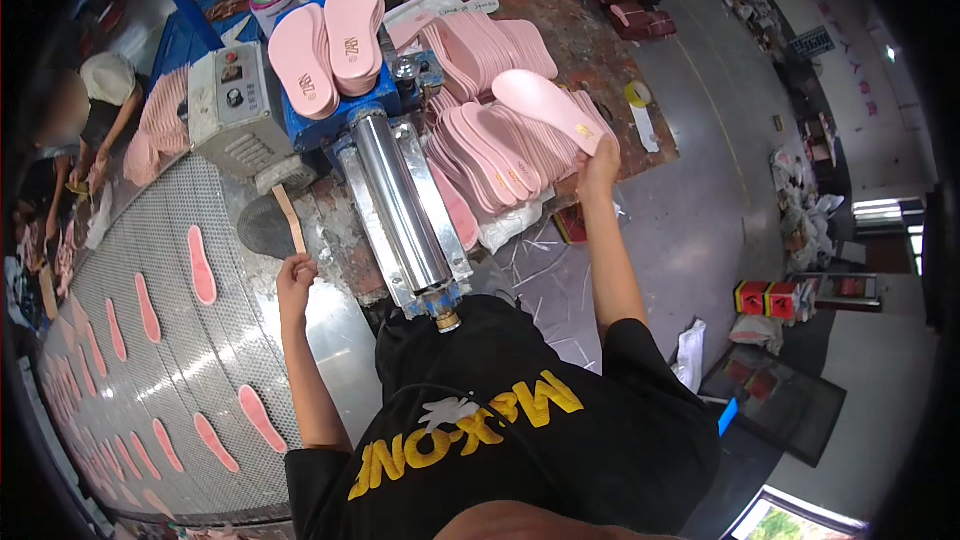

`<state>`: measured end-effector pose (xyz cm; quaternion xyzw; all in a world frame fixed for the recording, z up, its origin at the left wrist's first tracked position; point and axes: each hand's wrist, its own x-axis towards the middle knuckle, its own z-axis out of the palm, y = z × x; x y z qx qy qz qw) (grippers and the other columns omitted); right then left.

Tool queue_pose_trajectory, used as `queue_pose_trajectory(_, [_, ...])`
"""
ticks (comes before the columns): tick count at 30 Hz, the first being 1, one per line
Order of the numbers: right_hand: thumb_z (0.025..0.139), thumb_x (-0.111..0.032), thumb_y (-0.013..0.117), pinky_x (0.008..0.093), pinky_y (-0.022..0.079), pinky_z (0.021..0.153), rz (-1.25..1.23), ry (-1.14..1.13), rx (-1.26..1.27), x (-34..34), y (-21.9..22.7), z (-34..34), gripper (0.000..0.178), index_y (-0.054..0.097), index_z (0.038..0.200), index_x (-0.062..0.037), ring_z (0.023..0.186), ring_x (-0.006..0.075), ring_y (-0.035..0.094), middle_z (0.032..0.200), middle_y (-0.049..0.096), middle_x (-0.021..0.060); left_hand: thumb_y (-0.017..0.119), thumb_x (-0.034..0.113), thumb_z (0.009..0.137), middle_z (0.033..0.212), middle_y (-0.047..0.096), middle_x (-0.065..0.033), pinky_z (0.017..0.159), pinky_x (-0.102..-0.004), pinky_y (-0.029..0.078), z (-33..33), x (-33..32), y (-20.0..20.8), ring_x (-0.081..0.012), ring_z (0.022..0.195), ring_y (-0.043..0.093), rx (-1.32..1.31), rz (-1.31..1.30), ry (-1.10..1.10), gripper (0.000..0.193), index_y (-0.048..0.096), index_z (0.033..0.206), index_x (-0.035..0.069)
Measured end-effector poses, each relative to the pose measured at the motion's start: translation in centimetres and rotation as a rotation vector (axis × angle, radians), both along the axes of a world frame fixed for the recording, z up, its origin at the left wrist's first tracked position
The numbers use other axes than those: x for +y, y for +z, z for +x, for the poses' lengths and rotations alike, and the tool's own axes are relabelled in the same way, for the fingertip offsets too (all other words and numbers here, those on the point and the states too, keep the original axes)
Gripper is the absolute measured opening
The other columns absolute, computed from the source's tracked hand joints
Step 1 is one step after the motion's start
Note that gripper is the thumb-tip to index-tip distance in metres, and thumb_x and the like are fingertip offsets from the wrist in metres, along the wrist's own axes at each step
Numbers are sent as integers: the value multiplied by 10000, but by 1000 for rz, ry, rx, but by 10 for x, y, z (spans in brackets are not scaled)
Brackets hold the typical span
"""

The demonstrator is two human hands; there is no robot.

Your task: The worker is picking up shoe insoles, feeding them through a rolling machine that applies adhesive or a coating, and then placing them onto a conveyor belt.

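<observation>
My right hand grips a pink insole by its heel end, tilted above rows of stacked pink insoles on the worktable. Gold print shows near the fingers. At the left, my left hand is closed on the lower end of a thin tan wooden strip, which slants up over a dark oval pad. Between my hands stands a machine with a shiny metal roller. Two piles of pink insoles rest on its blue top.
A perforated conveyor belt at the left carries several spaced insoles. A grey control box stands beside the machine. A tape roll and dark red bundles lie on the table. Another person works at the far left.
</observation>
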<state>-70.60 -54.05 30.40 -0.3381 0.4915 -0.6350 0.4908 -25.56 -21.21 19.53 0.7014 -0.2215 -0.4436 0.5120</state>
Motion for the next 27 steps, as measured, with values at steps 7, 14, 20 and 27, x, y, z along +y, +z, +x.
queue_pose_trajectory(7, [979,-270,416,225,341,408,59,353,236,35,30,14,289,532,821,-58,474,77,423,653,512,28,660,81,764,1172,585,-120,865,-308,439,-25,-73,130,-193,1061,559,-327,-250,-477,468,536,1207,-6])
queue_pose_trajectory(14, [989,-299,418,214,285,375,74,740,317,64,6,100,286,504,833,-76,436,46,360,598,418,-40,753,155,682,1380,413,-175,1044,-386,333,-59,-102,168,-312,1278,404,-662,-279,-770,737,424,1329,26])
queue_pose_trajectory(20, [986,-329,433,240,369,482,79,1093,431,89,4,114,363,547,820,-27,501,72,429,628,486,-20,797,191,615,1304,462,-195,1039,-411,336,-66,-91,162,-378,1228,421,-860,-288,-682,778,438,1277,-6])
queue_pose_trajectory(27, [928,-238,482,261,327,479,233,1489,780,128,-47,86,345,515,637,-56,515,75,417,548,468,-20,776,246,613,1168,531,-111,929,-445,349,-20,-42,133,-329,1160,446,-1191,-122,-518,622,485,1131,63])
